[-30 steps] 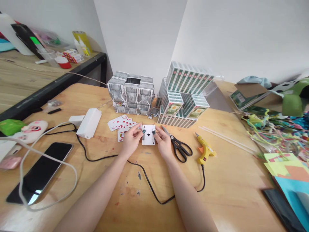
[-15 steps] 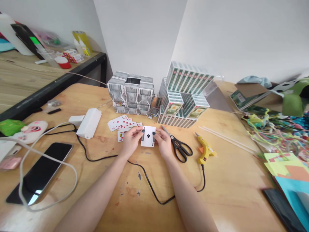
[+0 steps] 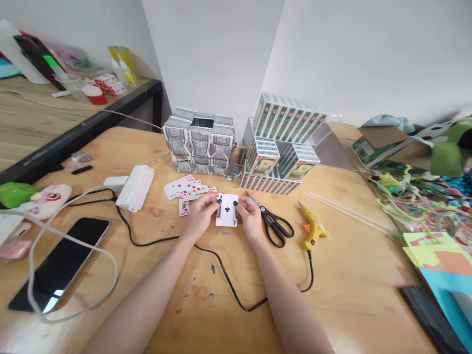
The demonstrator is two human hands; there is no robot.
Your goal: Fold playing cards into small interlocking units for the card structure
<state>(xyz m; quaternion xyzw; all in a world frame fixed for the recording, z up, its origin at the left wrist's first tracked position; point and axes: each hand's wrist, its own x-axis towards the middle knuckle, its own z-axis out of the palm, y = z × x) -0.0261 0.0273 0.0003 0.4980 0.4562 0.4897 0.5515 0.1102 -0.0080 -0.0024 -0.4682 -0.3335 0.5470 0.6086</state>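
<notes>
Between my two hands is a playing card, an ace of clubs, face toward me, with folded strips showing along its left and right sides. My left hand pinches its left edge, thumb in front. On the opposite edge my right hand grips it the same way. Loose red-suited playing cards lie fanned just beyond my left hand, partly hidden by it. Black-handled scissors rest close to the right of my right hand. Farther back stands a block built of folded cards.
Stacked card boxes stand at the back right. A yellow glue gun lies right of the scissors, its black cable running under my forearms. At left are a white power adapter and a phone. Clear glue sticks lie right.
The ace has shifted very slightly down toward me in my fingers' hold. Both hands keep their grip on its edges; the other things stay where they were.
</notes>
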